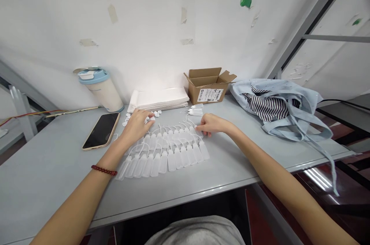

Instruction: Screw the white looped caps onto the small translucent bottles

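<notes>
Two rows of small translucent bottles (163,162) with thin tubes on top lie side by side on the grey table. My left hand (138,125) is at the small white caps (156,113) behind the rows, its thumb and forefinger apart around one or more of them. At the right end of the back row is my right hand (211,125), fingers curled together by the last bottle; what they hold, if anything, is hidden. A few more bottles (195,111) lie behind it, near the box.
Beyond the caps lies a stack of white paper (162,98). An open cardboard box (209,90) stands beside it. A phone (101,131) and a tumbler (102,90) are on the left. On the right rests a light blue cloth bag (277,102). The table's front edge (185,202) is near me.
</notes>
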